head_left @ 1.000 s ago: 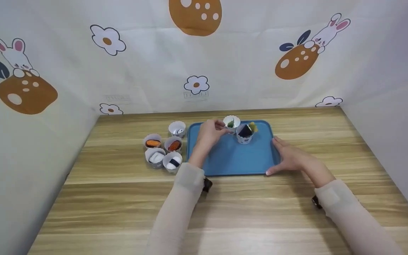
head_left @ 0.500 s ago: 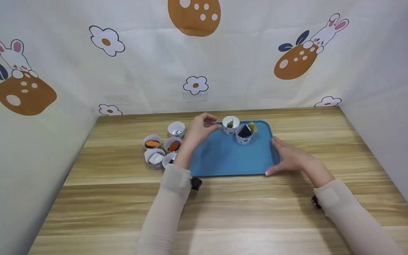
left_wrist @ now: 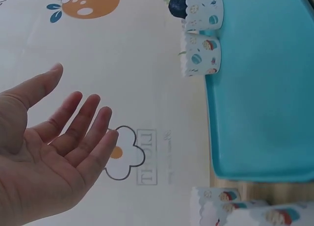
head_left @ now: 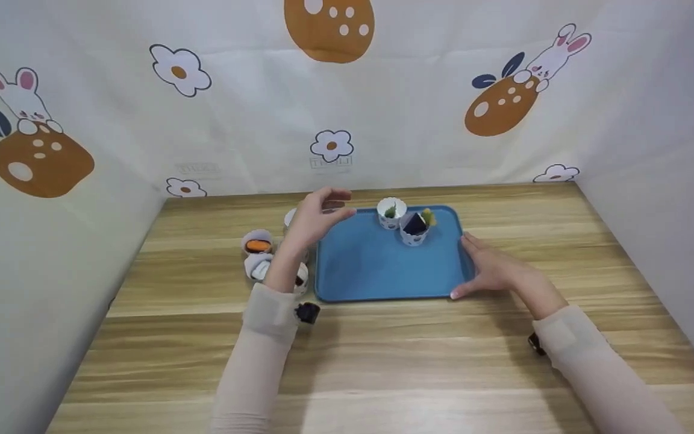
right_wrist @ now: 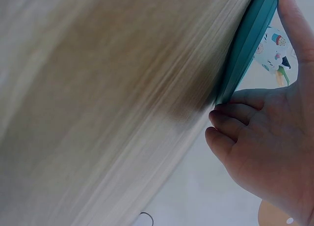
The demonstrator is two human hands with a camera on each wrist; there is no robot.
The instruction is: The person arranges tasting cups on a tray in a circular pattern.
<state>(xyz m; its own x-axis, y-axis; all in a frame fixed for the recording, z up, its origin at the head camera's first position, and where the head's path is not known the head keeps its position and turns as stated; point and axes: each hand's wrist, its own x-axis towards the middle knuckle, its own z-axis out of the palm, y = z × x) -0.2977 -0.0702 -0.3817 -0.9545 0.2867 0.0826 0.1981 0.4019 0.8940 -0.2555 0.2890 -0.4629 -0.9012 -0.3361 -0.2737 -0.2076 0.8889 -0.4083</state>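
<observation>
1. Left of centre in the head view: a cluster of paper cups (head_left: 258, 244) on the wooden table (head_left: 383, 361) – one with an orange filling, others partly hidden behind the left forearm.
2. Just right of those, above the tray's upper left corner: left hand (head_left: 314, 217), raised, fingers spread and relaxed, gripping nothing – plain in the left wrist view, palm bare (left_wrist: 44, 162).
3. Centre: blue tray (head_left: 377, 271), flat on the table, mostly bare.
4. Upper middle of the tray, near its far edge: two cups – a white one with green inside (head_left: 391, 212), and touching it on the right a dark-filled one (head_left: 414, 228) with a yellow bit at its rim.
5. Right edge of the tray: right hand (head_left: 494, 270), fingers straight along the rim, fingertips pressed to the lower right corner – contact clear in the right wrist view (right_wrist: 235, 100).
</observation>
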